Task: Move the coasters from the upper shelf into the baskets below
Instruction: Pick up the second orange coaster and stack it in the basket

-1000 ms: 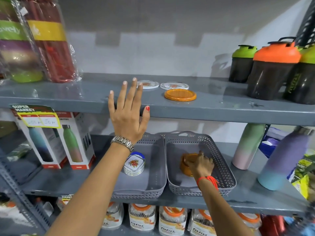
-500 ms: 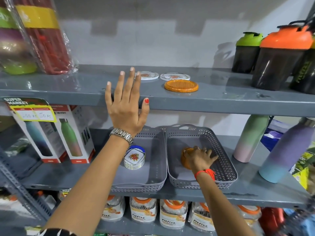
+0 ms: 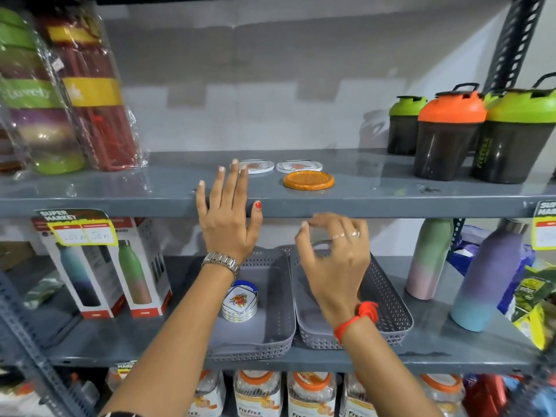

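Three coasters lie on the upper shelf point(image 3: 376, 191): two white coasters point(image 3: 299, 166) side by side at the back and an orange coaster point(image 3: 308, 180) just before them. A stack of coasters point(image 3: 239, 300) sits in the left basket point(image 3: 270, 332). My left hand point(image 3: 228, 218) is spread flat, fingertips near the white ones. My right hand point(image 3: 337, 260) hangs empty, fingers loosely curled, over the right basket point(image 3: 388, 308).

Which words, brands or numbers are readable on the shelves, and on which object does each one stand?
"SUPER MARKET": yellow price tag on the upper shelf edge, left; its handwritten price is too blurred.
"SUPER": cut-off price tag at the right edge.
"Lovely": green band of the wrapped bottle, blurred.
"FitFizz": jars on the bottom shelf.
Dark shaker: vertical green lettering, unreadable.
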